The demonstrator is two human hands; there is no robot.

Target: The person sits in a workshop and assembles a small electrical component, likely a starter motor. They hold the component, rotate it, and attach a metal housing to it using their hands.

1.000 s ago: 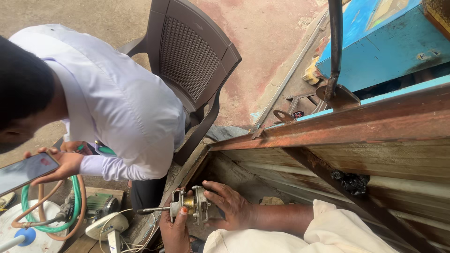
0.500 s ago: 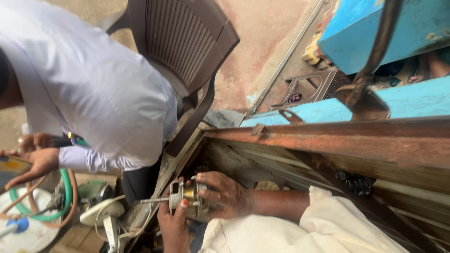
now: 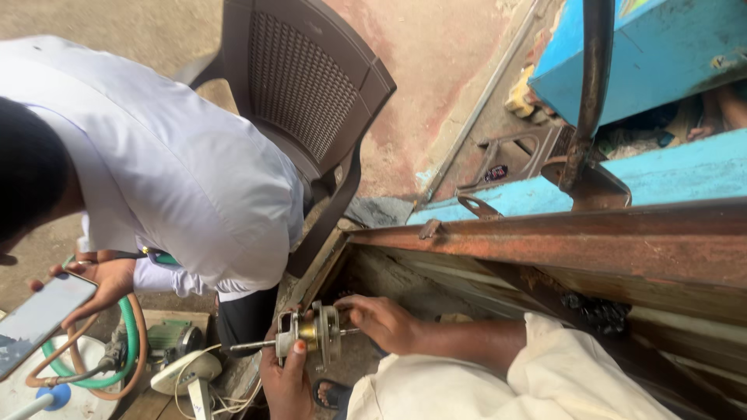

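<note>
Down at the bottom edge, the left hand point(image 3: 286, 381) has its grip closed around a small metal motor point(image 3: 310, 334) with a brass middle, held low beside a rusty beam point(image 3: 560, 245). The right hand point(image 3: 381, 320) pinches the motor's far side with its fingertips. Nearby, a person in a white shirt point(image 3: 179, 179) holds a phone point(image 3: 35, 323) beside a brown plastic chair point(image 3: 307, 85).

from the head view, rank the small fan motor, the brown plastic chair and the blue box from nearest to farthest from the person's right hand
1. Small fan motor: touched by the right hand, just to its left; the left hand holds it from below.
2. Brown plastic chair: up and to the left, behind the co-worker in the white shirt.
3. Blue box: far upper right corner.
</note>
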